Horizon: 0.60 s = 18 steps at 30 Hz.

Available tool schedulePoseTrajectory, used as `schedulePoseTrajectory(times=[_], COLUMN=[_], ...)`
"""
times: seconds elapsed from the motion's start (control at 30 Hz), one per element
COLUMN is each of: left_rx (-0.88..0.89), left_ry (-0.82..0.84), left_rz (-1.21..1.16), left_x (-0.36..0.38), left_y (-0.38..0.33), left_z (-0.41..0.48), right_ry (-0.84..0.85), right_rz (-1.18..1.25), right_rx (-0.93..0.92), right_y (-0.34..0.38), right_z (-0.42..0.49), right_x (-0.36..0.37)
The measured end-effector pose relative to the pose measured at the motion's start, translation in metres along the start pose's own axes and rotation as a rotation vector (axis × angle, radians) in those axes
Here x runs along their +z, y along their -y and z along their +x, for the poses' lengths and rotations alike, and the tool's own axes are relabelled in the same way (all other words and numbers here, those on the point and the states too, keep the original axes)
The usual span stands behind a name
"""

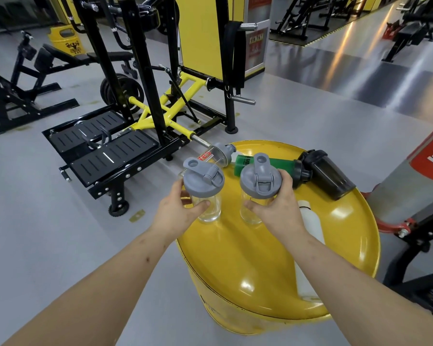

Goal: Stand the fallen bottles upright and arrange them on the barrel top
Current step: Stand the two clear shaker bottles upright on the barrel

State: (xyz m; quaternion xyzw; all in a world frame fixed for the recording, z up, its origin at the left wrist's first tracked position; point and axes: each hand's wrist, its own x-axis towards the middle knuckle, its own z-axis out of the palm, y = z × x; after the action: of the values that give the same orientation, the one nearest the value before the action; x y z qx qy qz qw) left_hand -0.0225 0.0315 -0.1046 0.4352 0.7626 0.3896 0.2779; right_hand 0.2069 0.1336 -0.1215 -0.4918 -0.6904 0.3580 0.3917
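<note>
On the yellow barrel top, both bare hands grip clear bottles with grey flip lids. The left hand wraps its fingers and thumb around the clear body of the left clear bottle, which stands upright near the barrel's left rim. Just to its right, the right hand clasps the right clear bottle below its lid, also upright, its base resting on the yellow surface. Beyond the left hand, a third clear bottle with a red label lies on its side at the far rim. Beyond the right hand lie a green bottle with a black cap and, to its right, a black shaker, both fallen. A white bottle lies partly hidden under the right wrist and forearm.
</note>
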Motion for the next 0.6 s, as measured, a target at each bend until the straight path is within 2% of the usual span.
schedulePoseTrajectory(times=[0.17, 0.33, 0.6], left_rx=[-0.034, -0.130, -0.045], left_ry=[-0.005, -0.022, -0.012], left_rz=[0.031, 0.183, 0.284], left_x=[-0.002, 0.001, 0.030], left_y=[0.001, 0.004, -0.007], left_z=[-0.002, -0.012, -0.048], right_ry=[0.021, 0.100, 0.221], right_rz=[-0.065, -0.142, -0.312], right_rx=[0.067, 0.093, 0.121], right_y=[-0.006, -0.008, -0.010], right_z=[-0.001, -0.006, -0.015], right_x=[-0.002, -0.014, -0.050])
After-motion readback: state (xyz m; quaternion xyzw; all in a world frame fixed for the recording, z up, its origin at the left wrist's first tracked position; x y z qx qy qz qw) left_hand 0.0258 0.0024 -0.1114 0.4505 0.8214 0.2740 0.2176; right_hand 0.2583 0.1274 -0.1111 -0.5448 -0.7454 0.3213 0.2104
